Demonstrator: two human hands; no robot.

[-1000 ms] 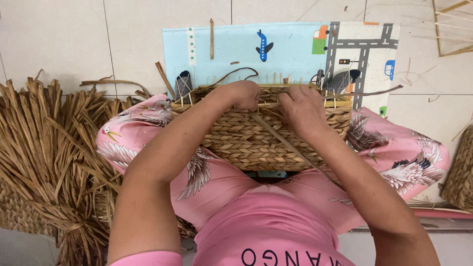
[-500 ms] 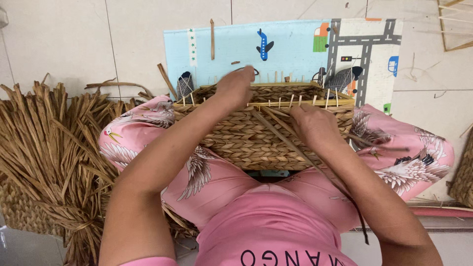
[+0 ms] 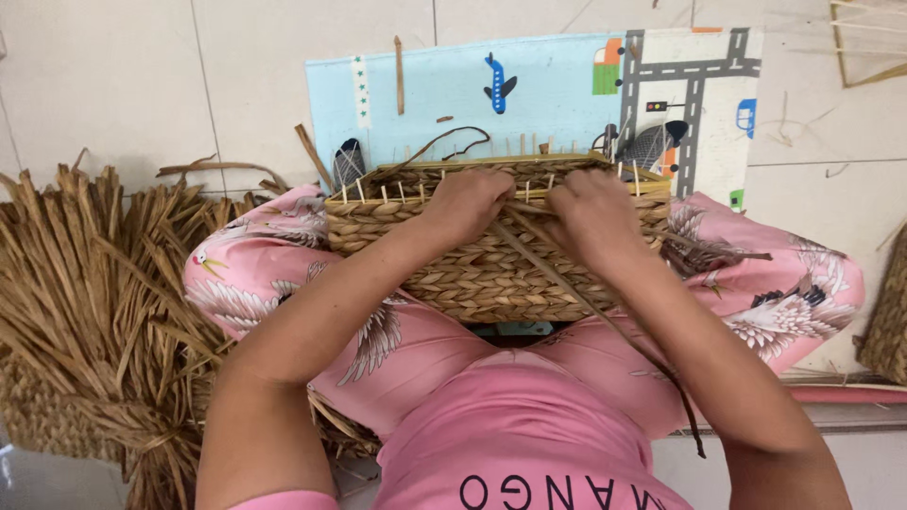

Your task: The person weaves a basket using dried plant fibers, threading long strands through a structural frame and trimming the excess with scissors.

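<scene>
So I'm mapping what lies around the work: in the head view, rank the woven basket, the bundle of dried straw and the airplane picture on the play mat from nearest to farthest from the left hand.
1. Woven basket: on the lap, left hand on its rim.
2. Airplane picture: on the play mat, beyond the basket.
3. Bundle of dried straw: on the floor, far to the left.

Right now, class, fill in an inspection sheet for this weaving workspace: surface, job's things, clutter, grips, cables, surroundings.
Surface: pale tiled floor with a blue play mat.
Job's things: woven basket on the lap; long straw strand trailing from the rim.
Clutter: loose straw bits on the mat.
Grips: left hand and right hand both at the basket rim, fingers curled on the weave.
Cables: nothing seen.
Surroundings: dried straw bundle at left; another woven piece at right edge.
</scene>
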